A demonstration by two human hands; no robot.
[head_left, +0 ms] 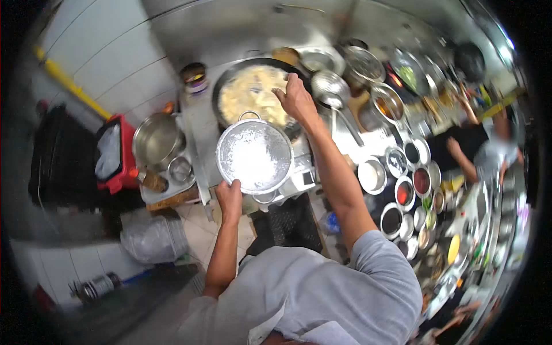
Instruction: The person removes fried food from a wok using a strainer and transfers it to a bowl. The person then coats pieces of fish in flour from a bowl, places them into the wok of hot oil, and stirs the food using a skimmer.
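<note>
Left hand (230,200): nearest to the body, fingers closed on the near left rim of the metal bowl (228,141), thumb over the edge.
Metal bowl: round, with no long axis of its own; its two loop handles lie on a line running roughly near to far. White, powdery-looking stuff (253,167) covers the bottom. It is just on the near side of the wok (221,86), the far handle overlapping the wok's near edge in view; whether they touch, I cannot tell.
Left end of the counter (201,123): a bottle (152,180), a small strainer (180,169) and a large pot (158,141) stand together, with a red bin (127,144) further left.
Right side: a cluster of bowls, among them a white bowl (362,167), stands well apart from the left hand.
Right hand (299,103): above the right part of the wok, arm stretched forward, fingers bent and thumb apart; I cannot tell whether they hold anything. It is beyond the metal bowl and to its right, nearer the wok's contents than the left hand.
Wok: wide, dark, with pale pieces (253,92) in foamy liquid.
Right of the wok: a skimmer (330,86), its handle towards the near right.
Far left of the wok: a can (194,75).
Far right: another person (495,148).
</note>
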